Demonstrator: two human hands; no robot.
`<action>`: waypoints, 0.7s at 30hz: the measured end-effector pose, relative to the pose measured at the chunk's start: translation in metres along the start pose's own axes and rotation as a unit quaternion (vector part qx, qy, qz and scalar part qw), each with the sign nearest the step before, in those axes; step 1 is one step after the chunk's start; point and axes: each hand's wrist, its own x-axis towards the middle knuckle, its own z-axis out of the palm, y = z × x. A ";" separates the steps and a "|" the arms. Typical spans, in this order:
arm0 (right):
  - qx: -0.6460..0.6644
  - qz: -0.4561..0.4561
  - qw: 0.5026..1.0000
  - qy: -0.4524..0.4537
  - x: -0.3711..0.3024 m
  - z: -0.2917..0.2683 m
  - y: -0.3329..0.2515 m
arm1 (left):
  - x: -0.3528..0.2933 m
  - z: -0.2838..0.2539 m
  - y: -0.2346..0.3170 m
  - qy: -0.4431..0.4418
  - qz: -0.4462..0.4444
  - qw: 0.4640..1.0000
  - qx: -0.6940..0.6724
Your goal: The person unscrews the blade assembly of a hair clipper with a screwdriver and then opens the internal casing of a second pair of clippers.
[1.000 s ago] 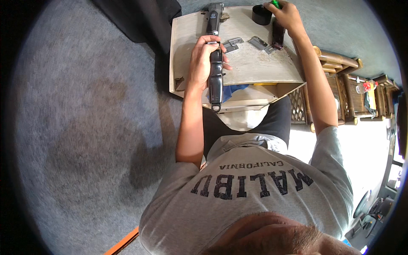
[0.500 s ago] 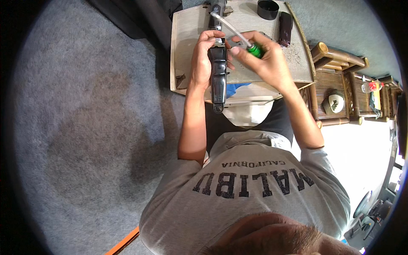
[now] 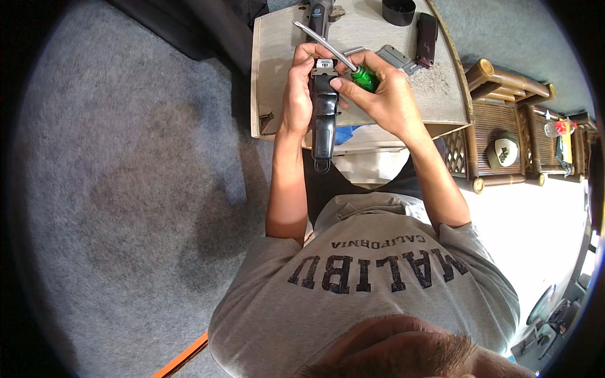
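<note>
A black hair clipper (image 3: pixel 324 120) is upright in my left hand (image 3: pixel 297 97), its blade end pointing away from me and its looped tail toward me. My left fingers curl around its left side and top. My right hand (image 3: pixel 392 104) grips the green handle of a screwdriver (image 3: pixel 363 78) against the palm, its metal shaft slanting up to the far left, above the clipper. The right thumb and fingers also touch the clipper near its blade. Whether the blade is loose, I cannot tell.
On the small wooden table (image 3: pixel 271 82) lie another dark clipper (image 3: pixel 319 14), a round black container (image 3: pixel 398 12), a dark maroon case (image 3: pixel 426 41) and a grey metallic piece (image 3: pixel 394 57). Blue cloth (image 3: pixel 344 134) shows below. To the right, a bamboo bench (image 3: pixel 498 123) holds a cap (image 3: pixel 504 152).
My right hand has moved slightly left and closer, its thumb now on the clipper by the blade. The screwdriver's tip has swung left. The blade end shows more plainly.
</note>
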 end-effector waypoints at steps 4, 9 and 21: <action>-0.007 0.007 1.000 -0.013 -0.001 -0.002 0.004 | 0.001 0.001 0.000 0.009 -0.008 1.000 0.012; 0.017 0.024 0.999 -0.031 0.000 -0.004 0.007 | 0.002 0.004 0.002 0.024 -0.018 0.999 0.032; -0.011 0.017 0.999 -0.025 -0.002 -0.003 0.005 | 0.003 0.002 0.003 0.019 0.034 0.992 0.124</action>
